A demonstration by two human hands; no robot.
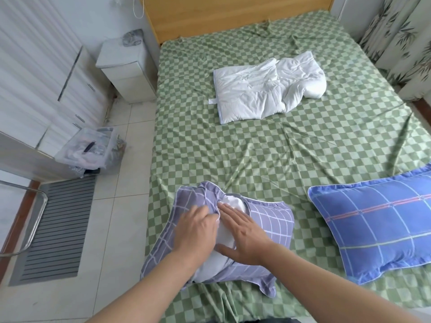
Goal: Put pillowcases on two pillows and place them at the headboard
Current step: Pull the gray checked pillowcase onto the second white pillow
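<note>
A white pillow (229,231) lies partly inside a lilac checked pillowcase (270,222) at the near edge of the bed. My left hand (196,229) grips the bunched open edge of that pillowcase. My right hand (245,236) lies flat with straight fingers on the exposed white pillow. To the right sits a second pillow in a blue plaid pillowcase (377,220), fully covered. The wooden headboard (233,17) stands at the far end.
A folded white quilt (263,87) lies mid-bed on the green checked sheet (233,148). Left of the bed stand a white nightstand (126,66), a clear storage box (91,148) and a grey floor mat (56,229). Curtains (401,38) hang at the right.
</note>
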